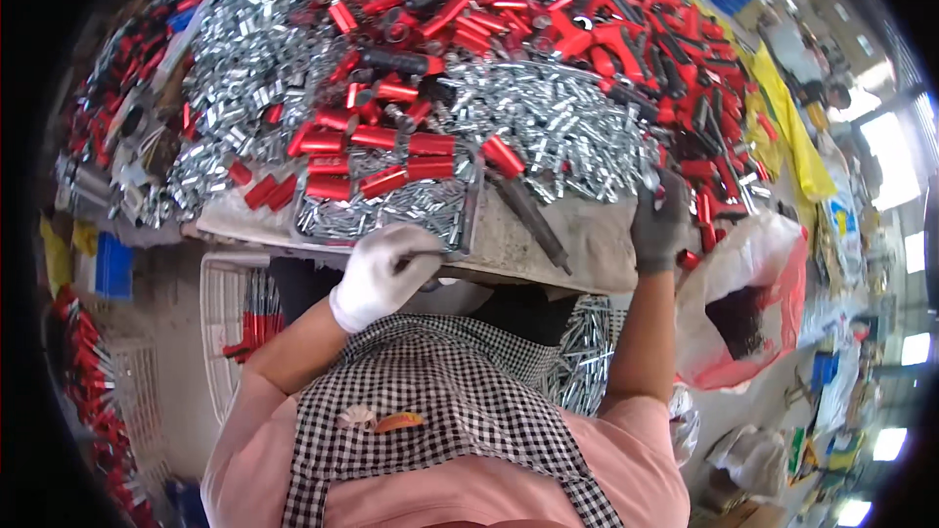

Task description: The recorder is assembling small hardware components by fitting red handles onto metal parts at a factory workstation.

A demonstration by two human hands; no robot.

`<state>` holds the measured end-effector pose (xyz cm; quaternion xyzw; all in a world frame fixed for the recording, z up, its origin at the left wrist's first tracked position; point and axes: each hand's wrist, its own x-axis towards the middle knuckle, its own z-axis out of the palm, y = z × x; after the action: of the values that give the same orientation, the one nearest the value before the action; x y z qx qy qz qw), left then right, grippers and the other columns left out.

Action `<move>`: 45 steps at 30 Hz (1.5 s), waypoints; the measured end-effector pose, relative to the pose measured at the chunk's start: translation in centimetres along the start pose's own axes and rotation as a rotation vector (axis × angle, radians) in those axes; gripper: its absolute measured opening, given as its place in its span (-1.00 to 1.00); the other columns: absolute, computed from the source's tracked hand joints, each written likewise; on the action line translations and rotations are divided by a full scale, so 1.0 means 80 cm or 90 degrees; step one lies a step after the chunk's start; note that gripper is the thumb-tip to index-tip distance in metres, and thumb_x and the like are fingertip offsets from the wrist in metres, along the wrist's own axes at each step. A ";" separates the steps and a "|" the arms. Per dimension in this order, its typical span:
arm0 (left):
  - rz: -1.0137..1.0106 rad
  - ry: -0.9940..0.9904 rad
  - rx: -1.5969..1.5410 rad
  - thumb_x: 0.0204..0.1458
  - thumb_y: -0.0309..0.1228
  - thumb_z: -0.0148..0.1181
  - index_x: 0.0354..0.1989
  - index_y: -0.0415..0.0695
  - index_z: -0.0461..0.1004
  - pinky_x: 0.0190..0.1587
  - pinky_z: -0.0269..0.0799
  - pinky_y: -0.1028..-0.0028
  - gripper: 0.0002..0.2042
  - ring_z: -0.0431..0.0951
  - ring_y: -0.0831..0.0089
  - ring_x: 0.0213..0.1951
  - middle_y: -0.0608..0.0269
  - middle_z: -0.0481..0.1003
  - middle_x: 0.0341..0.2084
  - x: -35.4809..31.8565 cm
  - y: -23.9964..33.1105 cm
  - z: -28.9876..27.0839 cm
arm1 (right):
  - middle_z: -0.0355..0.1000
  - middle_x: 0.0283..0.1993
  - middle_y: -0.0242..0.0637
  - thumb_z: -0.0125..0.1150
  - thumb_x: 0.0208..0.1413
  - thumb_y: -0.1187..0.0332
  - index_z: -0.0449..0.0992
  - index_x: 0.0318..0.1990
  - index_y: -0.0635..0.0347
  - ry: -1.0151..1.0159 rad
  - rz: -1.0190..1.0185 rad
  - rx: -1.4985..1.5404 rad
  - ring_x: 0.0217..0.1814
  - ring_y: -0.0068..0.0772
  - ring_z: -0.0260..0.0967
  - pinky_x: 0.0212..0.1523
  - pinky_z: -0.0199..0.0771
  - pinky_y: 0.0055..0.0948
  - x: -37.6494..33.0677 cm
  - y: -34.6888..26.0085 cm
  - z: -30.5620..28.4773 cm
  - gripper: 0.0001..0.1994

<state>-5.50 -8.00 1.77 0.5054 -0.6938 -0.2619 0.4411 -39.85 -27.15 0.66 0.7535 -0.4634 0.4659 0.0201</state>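
At the far left, a white plastic crate (223, 318) stands below the bench edge with red tubes (256, 318) lying in it. Just right of it, the left hand (380, 274), in a white glove, is curled tight around a thin dark rod-like tool (427, 255), fingers together; the hand rests against the front lip of a shallow metal tray (472, 207) on the workbench (587, 244). Inside the tray lie small silver metal sleeves (391, 215), with a row of red cylinders (377, 161) along its far side. A long dark bar (533, 223) lies slanted on the bare bench just right of the tray. Beyond it spreads a large heap of silver sleeves (548, 122), and behind that a mound of red and black handle parts (587, 20). Farther right, the right hand (660, 225), in a dark grey glove, reaches up to the heap's edge, its fingers pinched together on a small silver piece (653, 179) among the parts. Right of that arm, below the bench, a pink and white plastic bag (753, 264) hangs open.
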 end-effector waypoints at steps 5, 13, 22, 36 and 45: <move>-0.162 -0.106 -0.338 0.27 -0.38 -0.07 0.27 -0.27 0.27 -0.32 0.41 0.63 -0.58 0.50 0.54 -0.24 0.17 0.50 -0.10 0.028 0.020 0.004 | 0.43 -0.15 -0.45 0.31 -0.02 0.43 0.53 -0.30 -0.09 -0.018 -0.281 0.200 -0.15 -0.34 0.40 0.02 0.42 -0.24 -0.025 -0.149 0.019 -0.85; -0.326 -0.045 -0.477 0.20 -0.55 0.05 0.21 -0.31 0.31 -0.12 0.46 0.54 -0.61 0.50 0.58 -0.16 0.23 0.53 -0.17 0.037 0.048 -0.020 | 0.39 0.03 -0.30 0.43 -0.17 0.29 0.49 0.03 -0.10 -0.052 -0.312 0.314 0.02 -0.20 0.36 0.12 0.39 -0.12 -0.076 -0.230 0.060 -0.50; -0.191 0.026 -0.414 0.18 -0.63 -0.04 0.31 -0.30 0.18 -0.18 0.47 0.54 -0.52 0.53 0.56 -0.24 0.14 0.52 -0.15 0.024 0.036 -0.027 | 0.50 -0.03 -0.28 0.18 0.26 0.03 0.25 0.29 0.25 -0.539 0.459 0.888 -0.33 -0.63 0.35 -0.26 0.41 -0.58 -0.133 -0.262 0.047 -0.40; -0.073 0.051 -0.294 0.04 -0.69 -0.04 0.13 -0.32 0.32 -0.28 0.48 0.54 -0.59 0.55 0.52 -0.31 0.09 0.54 -0.23 0.039 0.054 -0.019 | 0.46 -0.24 -0.44 0.15 0.30 0.18 0.26 0.29 0.22 -0.445 0.358 0.827 -0.36 -0.69 0.32 -0.34 0.36 -0.63 -0.130 -0.260 0.062 -0.49; -0.030 -0.114 -0.061 -0.18 -0.50 0.31 0.22 -0.27 0.26 0.08 0.43 0.21 -0.32 0.57 0.08 -0.06 0.04 0.53 -0.04 0.075 0.047 -0.023 | 0.25 0.34 -0.16 0.06 0.35 0.32 0.17 0.36 0.20 -0.324 0.248 0.849 0.30 -0.34 0.28 0.26 0.32 -0.36 -0.109 -0.238 0.079 -0.52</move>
<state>-6.27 -12.13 7.72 0.4747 -0.7050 -0.3494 0.3945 -23.08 -13.27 -1.55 0.5946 -0.1974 0.4544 -0.6333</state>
